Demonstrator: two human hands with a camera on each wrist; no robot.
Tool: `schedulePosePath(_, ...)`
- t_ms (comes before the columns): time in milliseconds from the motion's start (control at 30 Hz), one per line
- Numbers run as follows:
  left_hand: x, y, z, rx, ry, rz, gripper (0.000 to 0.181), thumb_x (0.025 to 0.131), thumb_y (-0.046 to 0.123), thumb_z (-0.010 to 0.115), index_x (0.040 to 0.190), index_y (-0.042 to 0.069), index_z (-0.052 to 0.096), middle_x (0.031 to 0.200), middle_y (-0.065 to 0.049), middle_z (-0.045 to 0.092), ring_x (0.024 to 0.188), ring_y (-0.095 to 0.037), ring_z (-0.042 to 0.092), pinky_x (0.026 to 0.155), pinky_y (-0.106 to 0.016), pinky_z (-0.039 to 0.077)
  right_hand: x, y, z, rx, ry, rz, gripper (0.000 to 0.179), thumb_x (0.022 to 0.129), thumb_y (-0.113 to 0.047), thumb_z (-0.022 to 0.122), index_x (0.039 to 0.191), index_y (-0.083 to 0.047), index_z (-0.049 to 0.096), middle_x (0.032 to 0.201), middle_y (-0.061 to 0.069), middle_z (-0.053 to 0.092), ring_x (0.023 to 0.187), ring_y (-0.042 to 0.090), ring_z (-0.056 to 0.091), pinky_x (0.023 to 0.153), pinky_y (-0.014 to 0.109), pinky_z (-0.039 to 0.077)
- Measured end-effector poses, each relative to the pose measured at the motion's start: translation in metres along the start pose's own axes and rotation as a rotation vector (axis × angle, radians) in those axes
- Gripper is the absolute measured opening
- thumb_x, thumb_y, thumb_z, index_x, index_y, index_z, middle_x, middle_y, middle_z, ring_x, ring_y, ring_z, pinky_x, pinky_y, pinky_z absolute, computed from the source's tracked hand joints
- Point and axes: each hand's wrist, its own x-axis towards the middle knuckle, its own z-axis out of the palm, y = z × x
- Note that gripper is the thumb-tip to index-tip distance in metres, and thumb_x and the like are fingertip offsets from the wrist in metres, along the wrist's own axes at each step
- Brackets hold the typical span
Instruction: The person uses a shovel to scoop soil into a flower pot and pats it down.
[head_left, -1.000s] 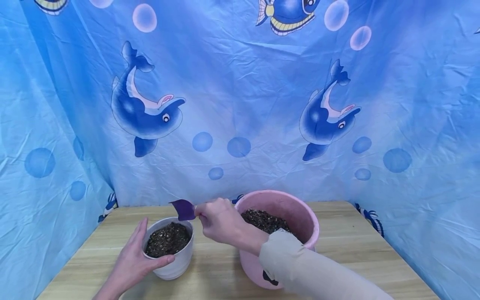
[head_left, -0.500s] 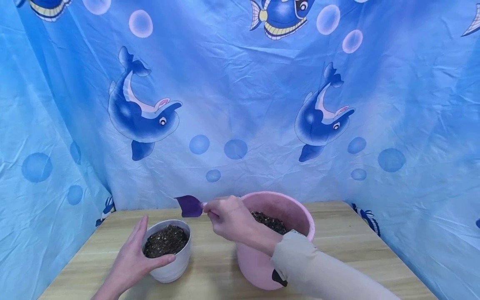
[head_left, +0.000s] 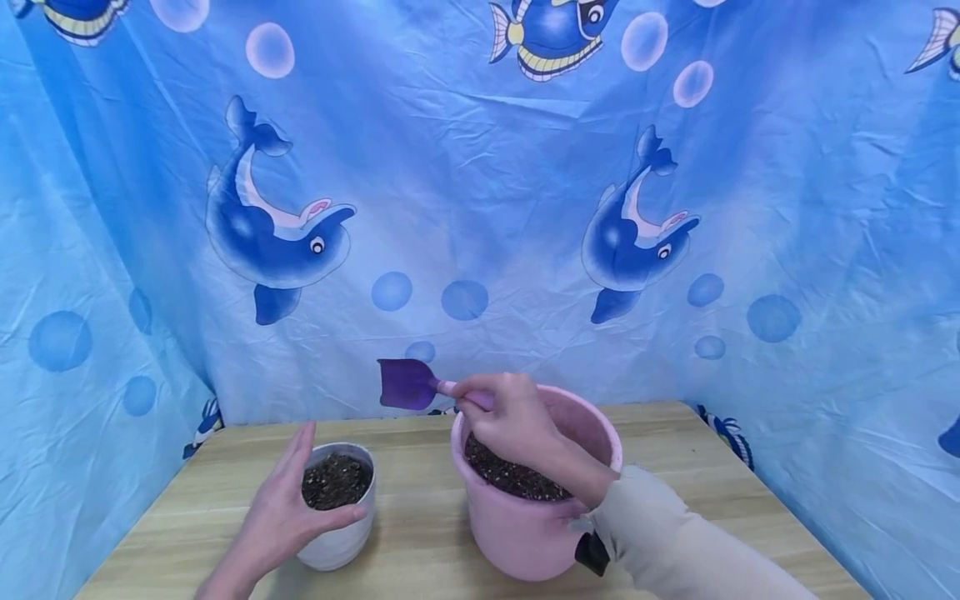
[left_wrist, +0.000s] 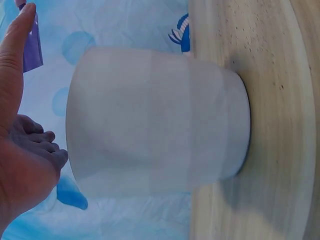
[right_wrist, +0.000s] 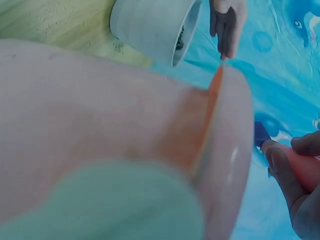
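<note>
The left hand (head_left: 281,504), thumb spread wide, hides part of the white pot (head_left: 341,543), nearer the desk's (head_left: 180,517) left edge; contact is unclear. The right hand (head_left: 517,421), masking some pink pot (head_left: 525,537), clasps the purple shovel (head_left: 411,385).

a plain cream sleeve (head_left: 678,529) is covering the right arm (head_left: 583,473) and bunching into a loose, wrinkled cuff (head_left: 628,504) short of the bare right hand (head_left: 513,421), while a small black piece (head_left: 592,552) is showing just below that cuff
</note>
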Motion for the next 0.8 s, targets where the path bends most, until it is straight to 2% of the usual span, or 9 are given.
schedulePosePath(200, 0.009, 0.015, 0.011, -0.039, -0.021, 0.028, 0.134, 0.061, 0.061, 0.082, 0.156, 0.013, 0.000, 0.159, -0.023, 0.008, 0.140, -0.049, 0.017, 0.104, -0.071, 0.024, -0.008, 0.011, -0.018, 0.044, 0.065, 0.042, 0.014, 0.082, -0.002, 0.071, 0.090, -0.011, 0.077, 0.094, 0.000, 0.075, 0.064, 0.001, 0.063, 0.040, 0.020, 0.043)
schedulePosePath(333, 0.013, 0.025, 0.017, -0.065, -0.038, 0.048, 0.134, 0.060, 0.064, 0.080, 0.156, 0.017, -0.001, 0.160, -0.020, 0.007, 0.142, -0.046, 0.015, 0.106, -0.069, 0.024, -0.015, 0.019, -0.029, 0.083, 0.084, 0.066, 0.013, 0.082, -0.001, 0.072, 0.089, -0.010, 0.077, 0.095, 0.001, 0.074, 0.066, 0.010, 0.066, 0.044, 0.023, 0.049)
schedulePosePath(433, 0.015, 0.032, 0.022, -0.073, -0.044, 0.061, 0.133, 0.060, 0.066, 0.079, 0.156, 0.019, 0.000, 0.160, -0.017, 0.006, 0.142, -0.045, 0.015, 0.106, -0.068, 0.024, -0.019, 0.026, -0.035, 0.094, 0.100, 0.036, 0.015, 0.081, 0.002, 0.071, 0.089, -0.009, 0.076, 0.096, 0.003, 0.074, 0.075, 0.015, 0.070, 0.048, 0.023, 0.052)
schedulePosePath(567, 0.017, 0.038, 0.031, -0.099, -0.052, 0.083, 0.133, 0.058, 0.066, 0.079, 0.156, 0.020, 0.002, 0.161, -0.015, 0.007, 0.143, -0.043, 0.014, 0.108, -0.067, 0.021, -0.027, 0.036, -0.044, 0.081, 0.129, -0.016, 0.017, 0.079, 0.006, 0.072, 0.087, -0.008, 0.076, 0.092, 0.006, 0.075, 0.088, 0.018, 0.071, 0.064, 0.023, 0.057)
schedulePosePath(600, 0.017, 0.040, 0.034, -0.113, -0.054, 0.090, 0.133, 0.058, 0.066, 0.080, 0.156, 0.020, 0.003, 0.161, -0.014, 0.007, 0.143, -0.042, 0.014, 0.108, -0.067, 0.020, -0.029, 0.039, -0.046, 0.079, 0.130, -0.018, 0.016, 0.079, 0.006, 0.072, 0.087, -0.007, 0.076, 0.092, 0.006, 0.074, 0.088, 0.019, 0.071, 0.069, 0.023, 0.058)
schedulePosePath(700, 0.020, 0.045, 0.042, -0.150, -0.065, 0.102, 0.134, 0.056, 0.065, 0.081, 0.156, 0.021, 0.004, 0.161, -0.011, 0.007, 0.144, -0.040, 0.013, 0.110, -0.065, 0.019, -0.037, 0.046, -0.055, 0.080, 0.131, 0.008, 0.016, 0.078, 0.007, 0.072, 0.087, -0.005, 0.075, 0.090, 0.010, 0.074, 0.083, 0.021, 0.072, 0.067, 0.022, 0.058)
schedulePosePath(800, 0.023, 0.051, 0.050, -0.200, -0.088, 0.087, 0.135, 0.053, 0.063, 0.083, 0.156, 0.025, 0.004, 0.161, -0.008, 0.005, 0.145, -0.038, 0.011, 0.111, -0.064, 0.017, -0.046, 0.053, -0.066, 0.096, 0.125, 0.048, 0.015, 0.078, 0.008, 0.071, 0.089, -0.002, 0.075, 0.090, 0.014, 0.073, 0.079, 0.024, 0.071, 0.062, 0.022, 0.058)
